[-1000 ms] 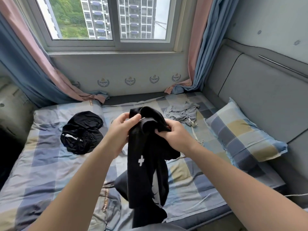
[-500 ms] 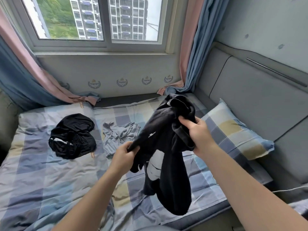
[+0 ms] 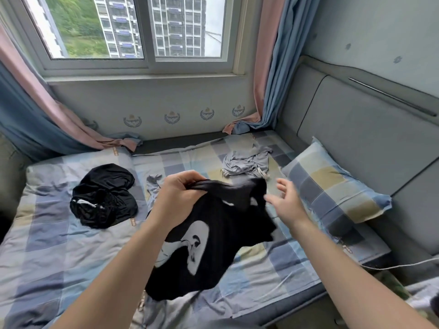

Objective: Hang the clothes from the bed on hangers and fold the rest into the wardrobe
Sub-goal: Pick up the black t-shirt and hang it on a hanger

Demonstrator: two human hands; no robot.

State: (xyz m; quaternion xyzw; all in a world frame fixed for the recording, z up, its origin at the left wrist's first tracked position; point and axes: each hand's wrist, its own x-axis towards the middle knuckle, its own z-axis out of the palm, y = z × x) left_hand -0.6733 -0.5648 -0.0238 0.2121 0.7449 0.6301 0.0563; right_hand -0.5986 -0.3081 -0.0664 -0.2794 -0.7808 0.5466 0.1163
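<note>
Black shirt (image 3: 213,238) bunched in left hand (image 3: 177,198), right hand (image 3: 283,201) just beside, fingers spread.

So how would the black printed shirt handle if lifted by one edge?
Probably floppy: the shirt hangs limp and creased from the left hand, which pinches one edge. Likely light, since that one pinch holds it while the right hand is open. It may swing or bunch.

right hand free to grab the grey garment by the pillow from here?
Probably yes. The right hand is open and holds nothing, and the grey garment lies loose on the bed just beyond it with nothing on top. Only the left hand grips the black shirt.
</note>
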